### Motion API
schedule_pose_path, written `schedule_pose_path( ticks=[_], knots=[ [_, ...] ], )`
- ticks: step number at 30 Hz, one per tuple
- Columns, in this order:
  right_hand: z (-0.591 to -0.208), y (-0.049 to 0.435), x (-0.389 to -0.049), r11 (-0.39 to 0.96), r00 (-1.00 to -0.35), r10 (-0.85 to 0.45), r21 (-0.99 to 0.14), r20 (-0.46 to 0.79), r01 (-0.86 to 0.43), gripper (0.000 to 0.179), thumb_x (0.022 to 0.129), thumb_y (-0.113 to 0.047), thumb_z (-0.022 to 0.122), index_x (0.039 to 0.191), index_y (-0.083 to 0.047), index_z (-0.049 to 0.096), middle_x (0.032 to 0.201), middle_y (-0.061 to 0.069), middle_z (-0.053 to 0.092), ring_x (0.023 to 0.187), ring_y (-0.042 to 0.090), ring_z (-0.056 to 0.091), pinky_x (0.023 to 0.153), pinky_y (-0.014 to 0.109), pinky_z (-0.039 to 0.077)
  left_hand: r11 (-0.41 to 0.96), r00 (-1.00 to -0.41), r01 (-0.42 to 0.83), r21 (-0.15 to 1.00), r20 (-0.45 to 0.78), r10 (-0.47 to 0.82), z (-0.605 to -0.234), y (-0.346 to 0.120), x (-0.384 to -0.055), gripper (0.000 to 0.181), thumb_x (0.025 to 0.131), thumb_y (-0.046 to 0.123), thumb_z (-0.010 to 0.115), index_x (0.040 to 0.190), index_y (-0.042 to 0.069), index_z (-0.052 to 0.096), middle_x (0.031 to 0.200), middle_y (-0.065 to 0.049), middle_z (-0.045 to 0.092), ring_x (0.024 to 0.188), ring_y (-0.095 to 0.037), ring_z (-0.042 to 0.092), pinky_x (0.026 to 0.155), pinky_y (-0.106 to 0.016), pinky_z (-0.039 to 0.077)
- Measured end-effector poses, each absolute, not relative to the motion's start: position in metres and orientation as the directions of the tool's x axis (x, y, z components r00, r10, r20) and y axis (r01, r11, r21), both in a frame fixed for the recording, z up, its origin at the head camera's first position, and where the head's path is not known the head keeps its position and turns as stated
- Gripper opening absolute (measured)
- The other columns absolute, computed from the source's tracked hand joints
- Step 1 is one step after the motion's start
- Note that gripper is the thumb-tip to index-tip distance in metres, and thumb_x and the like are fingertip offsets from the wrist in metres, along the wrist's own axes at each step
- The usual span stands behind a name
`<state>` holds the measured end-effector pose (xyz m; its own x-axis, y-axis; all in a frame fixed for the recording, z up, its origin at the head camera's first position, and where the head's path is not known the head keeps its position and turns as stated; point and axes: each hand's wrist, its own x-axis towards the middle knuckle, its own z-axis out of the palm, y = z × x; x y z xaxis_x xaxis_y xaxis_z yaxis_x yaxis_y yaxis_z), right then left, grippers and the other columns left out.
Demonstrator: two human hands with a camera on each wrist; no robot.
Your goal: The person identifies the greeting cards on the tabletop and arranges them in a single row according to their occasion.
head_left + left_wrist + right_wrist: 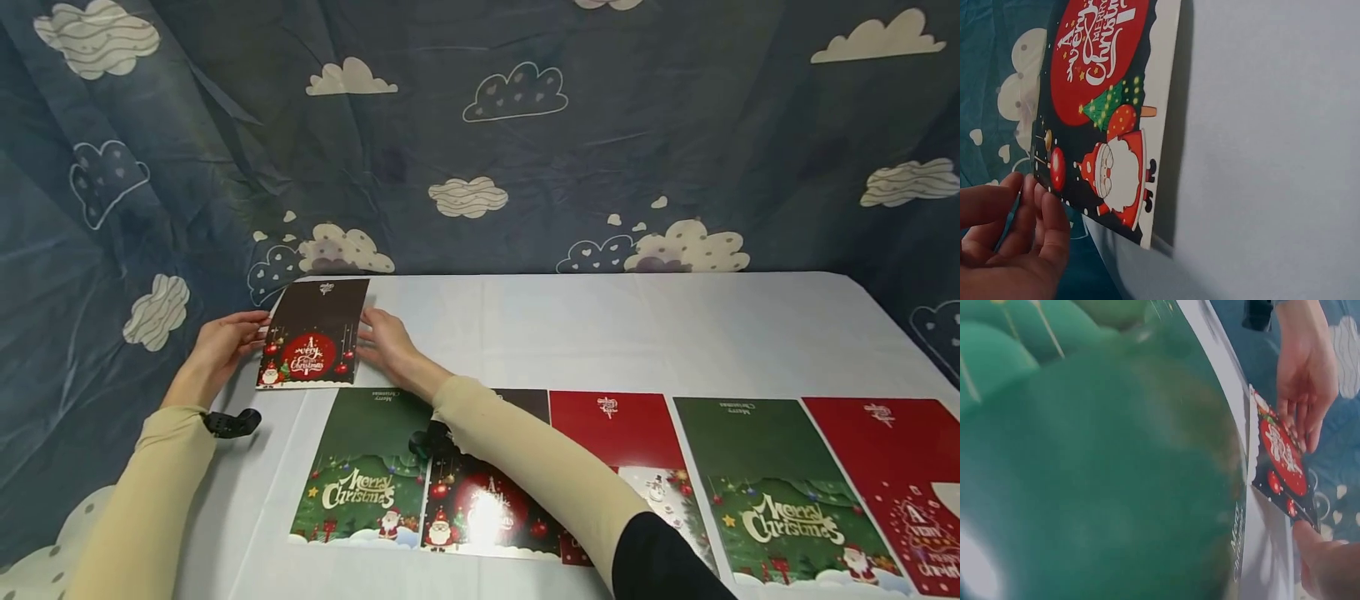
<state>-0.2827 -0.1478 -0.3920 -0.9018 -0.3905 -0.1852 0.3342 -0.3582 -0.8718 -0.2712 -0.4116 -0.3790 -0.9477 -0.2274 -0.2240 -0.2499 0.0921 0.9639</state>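
At the table's far left lies a dark Christmas card point(307, 333) with a red circle, white lettering and a Santa near its bottom corner. The left hand point(221, 346) has its fingertips against the card's left edge. In the left wrist view these fingers point(1054, 234) are loosely bent beside the card's corner. Along the opposite edge, the right hand point(393, 350) holds its fingers nearly straight, thumb uppermost. The right wrist view shows the dark card point(1282, 453) between both hands, partly covered by the right hand point(1329, 562).
In front, a row of cards lies flat: a green card point(360, 467), a dark card point(480, 500) and a red card point(615, 433) partly under the right forearm, then another green card point(780, 475) and red card point(877, 450). A cloud-patterned cloth point(450, 142) hangs behind the white table point(600, 333).
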Motion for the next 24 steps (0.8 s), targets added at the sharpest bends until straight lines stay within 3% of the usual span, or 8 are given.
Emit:
schedule_pose_path(
  ticks=[6, 15, 20, 24],
  knots=[
    [-0.392, -0.157, -0.291, -0.408, -0.894, -0.397, -0.832, -0.210, 0.376, 0.050, 0.106, -0.019, 0.036, 0.149, 0.006, 0.032, 0.154, 0.017, 0.034, 0.137, 0.036, 0.038, 0.109, 0.047, 0.037, 0.030, -0.946, -0.230, 0.973, -0.216, -0.240, -0.378, -0.413, -0.274, 0.048, 0.106, 0.013, 0.037, 0.150, -0.005, 0.031, 0.097, 0.008, 0.065, 0.085, -0.008, 0.062, 0.074, -0.020, 0.055],
    [-0.399, -0.168, -0.299, -0.361, -0.895, -0.351, -0.842, -0.276, 0.401, 0.050, 0.105, -0.020, 0.038, 0.146, 0.009, 0.035, 0.150, 0.022, 0.038, 0.136, 0.035, 0.039, 0.109, 0.043, 0.038, 0.055, -0.932, -0.316, 0.947, -0.298, -0.207, -0.389, -0.419, -0.280, 0.058, 0.109, 0.035, 0.030, 0.157, 0.007, 0.015, 0.128, 0.004, 0.059, 0.096, -0.009, 0.056, 0.084, -0.025, 0.047],
    [-0.403, -0.169, -0.304, -0.370, -0.876, -0.378, -0.818, -0.300, 0.440, 0.052, 0.106, -0.023, 0.037, 0.151, 0.003, 0.030, 0.154, 0.020, 0.033, 0.138, 0.034, 0.038, 0.110, 0.044, 0.037, 0.112, -0.933, -0.319, 0.941, -0.291, -0.213, -0.391, -0.419, -0.284, 0.062, 0.108, 0.043, 0.019, 0.158, 0.007, 0.010, 0.151, -0.013, 0.041, 0.101, -0.010, 0.054, 0.096, -0.031, 0.041],
    [-0.405, -0.168, -0.306, -0.376, -0.858, -0.419, -0.804, -0.297, 0.462, 0.053, 0.107, -0.024, 0.035, 0.152, 0.002, 0.027, 0.156, 0.020, 0.030, 0.140, 0.033, 0.035, 0.111, 0.043, 0.035, 0.174, -0.935, -0.318, 0.932, -0.278, -0.220, -0.391, -0.419, -0.285, 0.064, 0.107, 0.045, 0.012, 0.158, 0.005, 0.009, 0.156, -0.024, 0.026, 0.108, -0.013, 0.051, 0.107, -0.038, 0.034]
  ],
)
